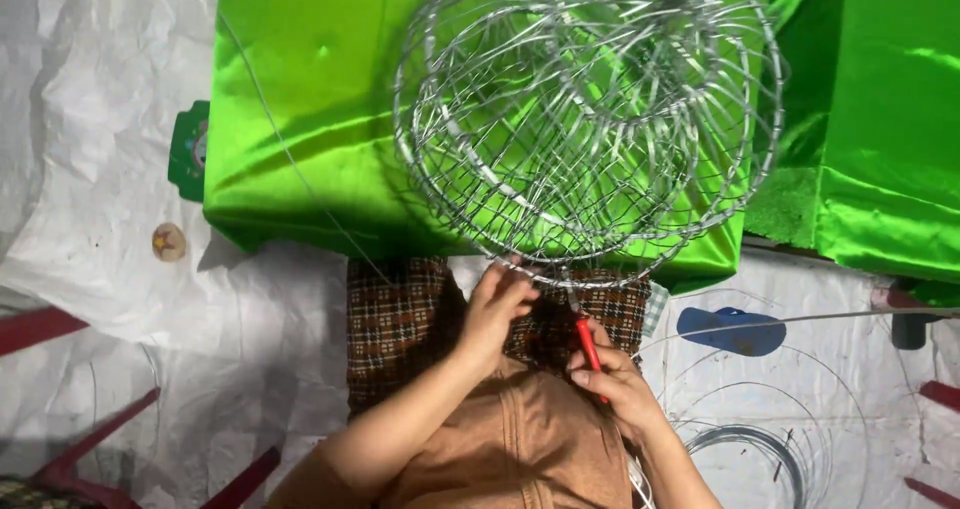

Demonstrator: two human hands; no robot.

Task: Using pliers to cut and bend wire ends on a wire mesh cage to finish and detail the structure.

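A crumpled white sheet [90,169] covers the ground across the whole view, and on it lies a large block wrapped in shiny green cloth [300,109], with a second green-wrapped block [890,119] just beside it on the right. On the first block rests a round wire basket frame [590,119], an open cage of silvery hoops and crossing strands lying on its side with its mouth toward the camera; nothing sits inside it, and the green cloth shows through the mesh. Its lower rim hangs over the block's near edge, above a brown checked cloth [400,319] spread over the person's lap, and below that is a tan garment [520,439]. On the sheet at the lower right lies a loose coil of wire [750,439], with one long straight strand running off toward the right edge, and near it a blue flat sandal-like shape [730,331]. At the left, partly under the green cloth, is a small dark green printed card [188,149], and near it a small round tan disc [168,241]. The left hand [495,304] reaches up to the frame's lower rim, its fingers curled narrow and pinching the wire there. The right hand [615,379] is wrapped closed around the red handles of a pair of pliers [588,347], whose tip points up and meets the same rim just beside the left fingertips
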